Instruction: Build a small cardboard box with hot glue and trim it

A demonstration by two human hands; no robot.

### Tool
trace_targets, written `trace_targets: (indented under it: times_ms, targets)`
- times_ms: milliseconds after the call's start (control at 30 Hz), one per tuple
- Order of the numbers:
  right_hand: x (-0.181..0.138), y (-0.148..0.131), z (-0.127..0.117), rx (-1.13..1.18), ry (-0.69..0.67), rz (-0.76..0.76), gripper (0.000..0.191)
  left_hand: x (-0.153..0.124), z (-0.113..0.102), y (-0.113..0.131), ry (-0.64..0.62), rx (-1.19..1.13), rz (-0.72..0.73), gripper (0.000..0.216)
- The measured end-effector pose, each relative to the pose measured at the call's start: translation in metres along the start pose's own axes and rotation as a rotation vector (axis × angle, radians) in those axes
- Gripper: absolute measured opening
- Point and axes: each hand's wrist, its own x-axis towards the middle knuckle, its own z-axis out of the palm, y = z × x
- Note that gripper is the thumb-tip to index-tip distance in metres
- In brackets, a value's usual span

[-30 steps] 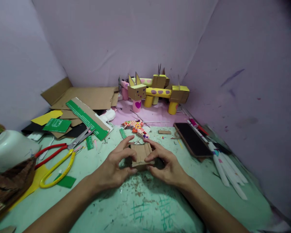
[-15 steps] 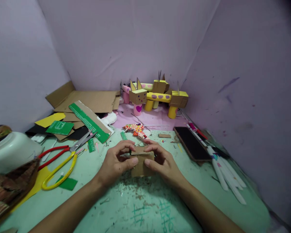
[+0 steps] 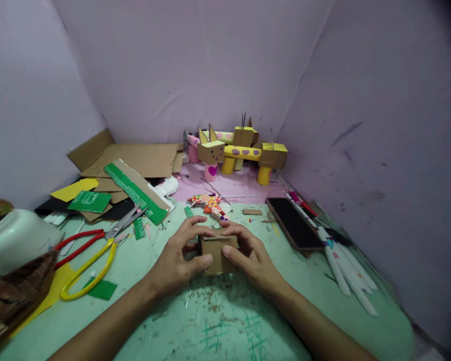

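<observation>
A small brown cardboard box point(image 3: 218, 256) is between my two hands, low over the green tabletop. My left hand point(image 3: 185, 250) grips its left side, thumb on the front face and fingers over the top. From the other side my right hand point(image 3: 250, 248) holds it the same way, its thumb pressed near the front's upper middle. A raised cardboard edge runs along the box's top front. The back of the box is hidden by my fingers. Just beyond lies a floral-patterned cutout point(image 3: 209, 201).
Scissors point(image 3: 113, 235) with red and yellow handles lie left, by cardboard scraps point(image 3: 139, 193) and a white container point(image 3: 20, 238). A phone point(image 3: 295, 223) and several white markers point(image 3: 348, 271) lie right. Cardboard animal figures point(image 3: 265, 156) stand at the back.
My fingers have shifted a little over the top of the box, which stays in both hands. The whole view has moved slightly; other things lie as before.
</observation>
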Motion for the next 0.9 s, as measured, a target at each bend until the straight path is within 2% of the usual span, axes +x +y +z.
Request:
trace_targets:
  times_ms: [133, 433, 900]
  targets:
    - [0.0003, -0.0013, -0.0002, -0.081, 0.004, -0.099, 0.017, 0.0002, 0.001, -0.0035, 0.038, -0.044, 0.012, 0.025]
    - [0.0042, -0.0017, -0.0001, -0.074, 0.002, -0.17, 0.015, -0.0008, 0.002, -0.0032, 0.051, -0.018, 0.069, 0.022]
    - [0.0081, 0.0021, -0.0003, -0.122, 0.009, -0.19, 0.012, 0.0012, 0.0034, -0.0051, 0.1, -0.034, 0.078, 0.02]
